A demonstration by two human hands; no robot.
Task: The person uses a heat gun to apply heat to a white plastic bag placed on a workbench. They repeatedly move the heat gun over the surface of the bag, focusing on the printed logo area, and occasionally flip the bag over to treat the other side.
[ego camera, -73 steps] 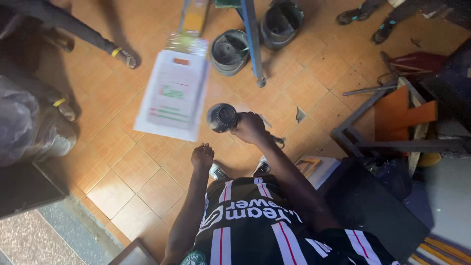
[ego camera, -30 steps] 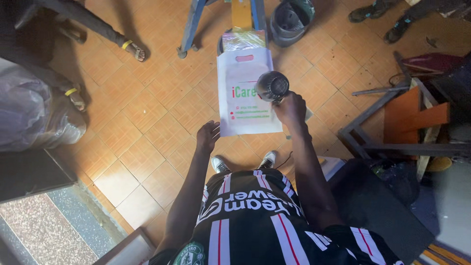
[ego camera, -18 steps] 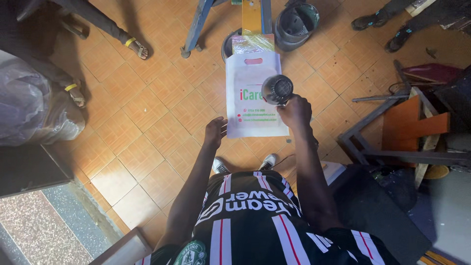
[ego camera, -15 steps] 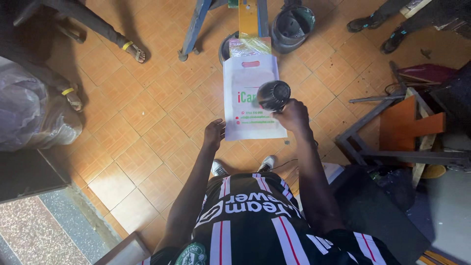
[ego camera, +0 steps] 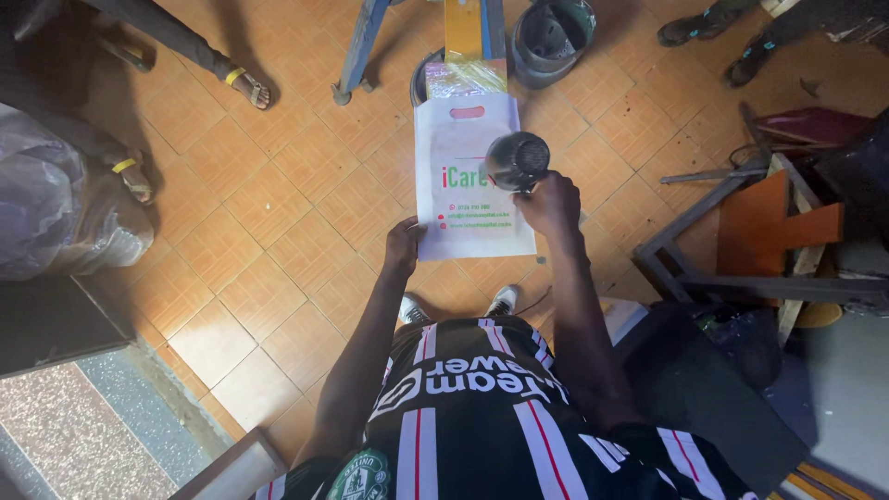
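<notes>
L to R: left hand (ego camera: pixel 404 248) pinches the bottom-left corner of a white flat bag (ego camera: pixel 472 181) w/ cut-out handle. The bag lies on the tiled floor (ego camera: pixel 278 213), long axis running away from the person, handle end pointing away; green and red print mid-panel. Right hand (ego camera: pixel 550 202) is wrapped round a dark round cup-like object (ego camera: pixel 517 159), mouth facing up, over the bag's right edge. Vs 0.5 s ago: bag and both hands much the same, only slightly shifted in view.

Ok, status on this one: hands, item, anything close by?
Right hand grips dark round can. Left hand on white bag corner. Dark buckets beyond.
</notes>
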